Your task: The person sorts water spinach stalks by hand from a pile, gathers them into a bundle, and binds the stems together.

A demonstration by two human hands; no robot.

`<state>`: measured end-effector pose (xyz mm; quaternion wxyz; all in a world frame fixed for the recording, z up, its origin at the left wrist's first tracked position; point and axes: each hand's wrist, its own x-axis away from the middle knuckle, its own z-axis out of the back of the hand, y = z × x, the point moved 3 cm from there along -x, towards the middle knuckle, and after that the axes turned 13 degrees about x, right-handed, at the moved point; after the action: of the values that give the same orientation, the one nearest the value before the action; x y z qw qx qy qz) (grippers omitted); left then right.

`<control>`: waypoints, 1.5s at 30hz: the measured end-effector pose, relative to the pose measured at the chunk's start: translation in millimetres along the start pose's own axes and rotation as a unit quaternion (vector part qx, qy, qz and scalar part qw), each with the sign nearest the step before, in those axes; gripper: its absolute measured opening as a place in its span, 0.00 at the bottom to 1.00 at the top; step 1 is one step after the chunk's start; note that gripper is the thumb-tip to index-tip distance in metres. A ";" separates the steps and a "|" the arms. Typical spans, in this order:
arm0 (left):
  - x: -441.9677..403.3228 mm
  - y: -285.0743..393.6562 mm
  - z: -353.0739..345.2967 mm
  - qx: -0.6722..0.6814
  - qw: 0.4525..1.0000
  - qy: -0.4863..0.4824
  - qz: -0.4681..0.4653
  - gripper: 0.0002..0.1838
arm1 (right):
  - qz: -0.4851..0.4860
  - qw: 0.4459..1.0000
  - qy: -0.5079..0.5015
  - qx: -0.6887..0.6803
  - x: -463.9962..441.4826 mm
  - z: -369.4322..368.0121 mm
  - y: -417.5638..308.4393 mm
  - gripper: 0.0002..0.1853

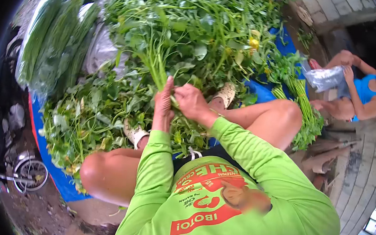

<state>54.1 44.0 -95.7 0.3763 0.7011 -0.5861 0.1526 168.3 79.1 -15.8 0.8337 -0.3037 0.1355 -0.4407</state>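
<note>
Lime-green long-sleeved shirt (277, 228), printed front in red and white, worn by the seated person; nearest the camera. Left hand (164, 103): clamped on a bunch of leafy green stems (157, 66), thumb lying along them. Right hand (193, 102): just beside the left, fingers curled and closed on the same stems near their lower part. The bunch stands tilted between the hands, its leafy tops over a large heap of leafy greens (198, 15). Pale clogs (135, 132), one pair, worn, among the greens. Blue tarp (52, 167), beneath the heap. Clear plastic bags (51, 43) of long, thin green vegetables, left of the heap. Sorted bundle of stems (306, 107), lying beyond the right knee. Second person in a blue tank top (368, 93), at right, holding a clear plastic bag (324, 78). Spoked wheel (31, 174), lower left. Block wall (372, 155), far right.
</note>
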 end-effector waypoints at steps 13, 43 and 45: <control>24.1 59.2 -21.4 -0.135 0.980 0.049 -0.135 0.11 | -0.339 0.924 0.172 0.049 -124.1 43.8 261.9 0.19; 28.2 54.9 -31.2 -0.087 0.989 0.022 -0.118 0.13 | -0.061 0.884 -0.135 -0.444 -48.4 194.7 53.7 0.36; 29.5 52.5 -25.8 -0.095 0.988 0.021 -0.119 0.13 | -0.055 0.890 -0.139 -0.431 -40.9 189.7 47.0 0.38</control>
<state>18.6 39.8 -40.8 0.4694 0.7235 -0.5021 0.0648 269.1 206.0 100.8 0.6060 -0.6981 0.1776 -0.3375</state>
